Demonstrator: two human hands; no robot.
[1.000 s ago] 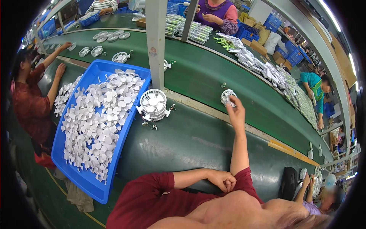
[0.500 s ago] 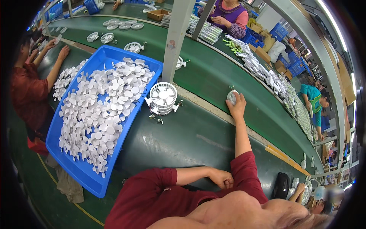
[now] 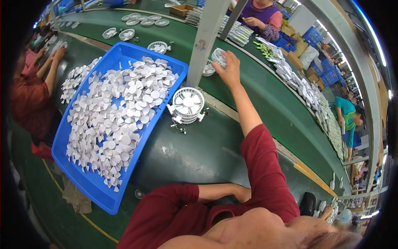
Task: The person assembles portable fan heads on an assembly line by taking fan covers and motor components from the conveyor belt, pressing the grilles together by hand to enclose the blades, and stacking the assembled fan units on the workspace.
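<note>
My right hand [image 3: 230, 70] reaches out over the green conveyor belt, its thumb and fingers around a white round fan housing [image 3: 219, 57]. Right beside that one is a second fan housing [image 3: 208, 68], partly behind the metal post. My left hand [image 3: 243, 193] rests low near my body; its fingers are hidden behind my right sleeve. On the dark bench, left of my right forearm, stands a stack of white fan housings [image 3: 188, 103] with blades visible in the top one and small wired parts at the side.
A blue tray [image 3: 141, 151] full of white fan blades [image 3: 118, 116] takes up the left of the bench. An upright metal post [image 3: 206, 45] rises by the belt. More housings [image 3: 158, 47] and round covers [image 3: 154, 18] lie farther left. Co-workers sit at left and across.
My right hand has moved left and farther away along the belt with the fan housing, now beside the other one. My left hand has slipped farther behind the right sleeve. The view has shifted slightly.
</note>
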